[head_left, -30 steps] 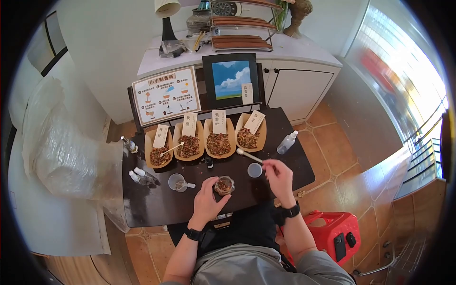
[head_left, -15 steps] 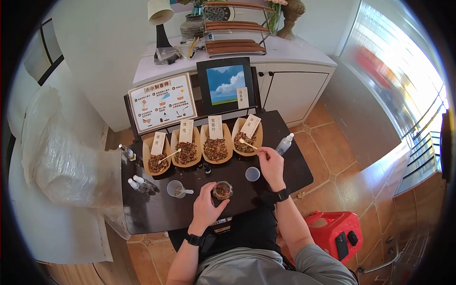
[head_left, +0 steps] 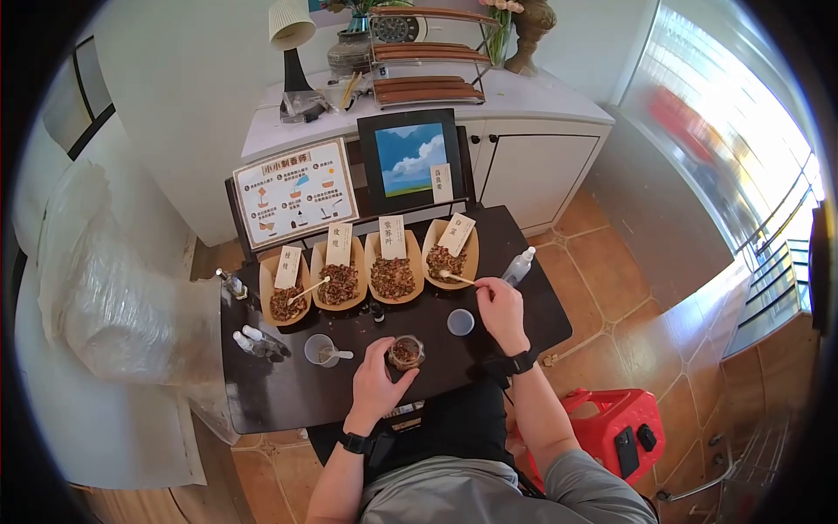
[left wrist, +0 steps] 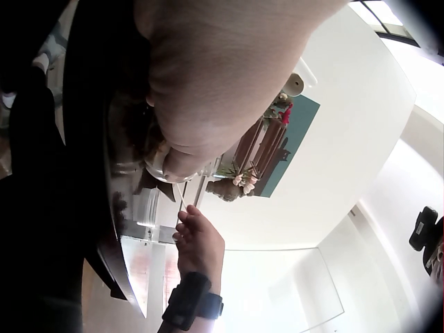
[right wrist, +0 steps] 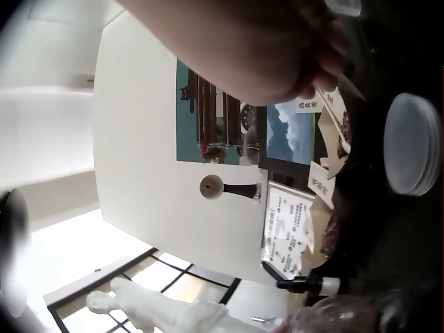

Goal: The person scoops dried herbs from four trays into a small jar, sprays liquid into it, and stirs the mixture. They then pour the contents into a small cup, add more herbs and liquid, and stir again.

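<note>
In the head view my left hand holds a small glass jar on the dark table, thumb and fingers at its sides. Dried, chopped reddish-brown bits lie inside the jar. My right hand pinches the handle end of a small wooden spoon. The spoon's tip is in the dried bits of the rightmost paper tray. In the right wrist view, the spoon handle extends from the fingertips over that tray. The left wrist view shows the left hand close up, hiding much of the jar.
Three more labelled paper trays stand left; a second spoon lies across two. Around them are a clear cup with a spoon, a translucent round cup, a small dark bottle, a spray bottle and small bottles.
My right hand has moved forward, bringing the spoon from beside the rightmost tray into its dried bits. The left hand stays at the jar. The head view has shifted slightly.
</note>
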The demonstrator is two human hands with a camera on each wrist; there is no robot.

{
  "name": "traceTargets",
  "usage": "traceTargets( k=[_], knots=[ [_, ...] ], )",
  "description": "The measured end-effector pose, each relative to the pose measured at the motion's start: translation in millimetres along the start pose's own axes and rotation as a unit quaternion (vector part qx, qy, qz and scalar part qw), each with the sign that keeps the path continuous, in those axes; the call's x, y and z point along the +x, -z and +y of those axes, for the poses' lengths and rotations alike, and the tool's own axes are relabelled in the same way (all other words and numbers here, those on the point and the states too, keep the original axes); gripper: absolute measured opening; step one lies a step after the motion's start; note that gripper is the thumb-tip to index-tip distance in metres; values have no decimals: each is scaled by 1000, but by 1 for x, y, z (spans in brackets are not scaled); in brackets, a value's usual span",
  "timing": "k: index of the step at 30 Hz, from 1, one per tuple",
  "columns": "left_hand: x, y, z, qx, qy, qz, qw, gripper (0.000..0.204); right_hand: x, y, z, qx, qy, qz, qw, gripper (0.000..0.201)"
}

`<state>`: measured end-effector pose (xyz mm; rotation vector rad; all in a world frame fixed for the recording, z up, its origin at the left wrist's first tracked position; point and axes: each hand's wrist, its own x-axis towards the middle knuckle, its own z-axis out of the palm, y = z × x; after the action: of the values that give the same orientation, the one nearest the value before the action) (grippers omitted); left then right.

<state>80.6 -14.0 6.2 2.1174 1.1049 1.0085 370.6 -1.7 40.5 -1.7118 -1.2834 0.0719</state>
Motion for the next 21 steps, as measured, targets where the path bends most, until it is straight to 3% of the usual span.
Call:
traceTargets(
  k=[2, 5, 10, 13, 15, 16, 18, 21],
  knots=[
    [1, 2, 2, -3, 12, -2, 1000, 74, 2, -2, 3, -5, 25, 47, 999, 12],
    [1, 3, 2, -7, 12, -7, 1000, 74, 5, 1, -1, -12, 12, 55, 998, 12],
    [1, 0, -1, 6, -13, 8, 1000, 74, 6, -5, 13, -108, 80, 61, 989, 13],
    [1, 3, 4, -2, 11, -7, 1000, 72, 4, -17, 27, -34, 35, 19, 999, 19],
    [1, 5, 7, -2, 22, -14, 1000, 72, 5, -20, 27, 55, -103, -34, 993, 23],
    [2, 5, 8, -2, 33, -22, 999, 72, 6, -21, 27, 55, -104, -33, 993, 23],
    [2, 6, 9, -3, 37, -25, 999, 72, 8, -22, 25, 170, -232, -67, 955, 23],
    [1, 3, 4, 2, 16, -13, 1000, 72, 9, -22, 25, 239, -268, -83, 930, 25]
  ],
)
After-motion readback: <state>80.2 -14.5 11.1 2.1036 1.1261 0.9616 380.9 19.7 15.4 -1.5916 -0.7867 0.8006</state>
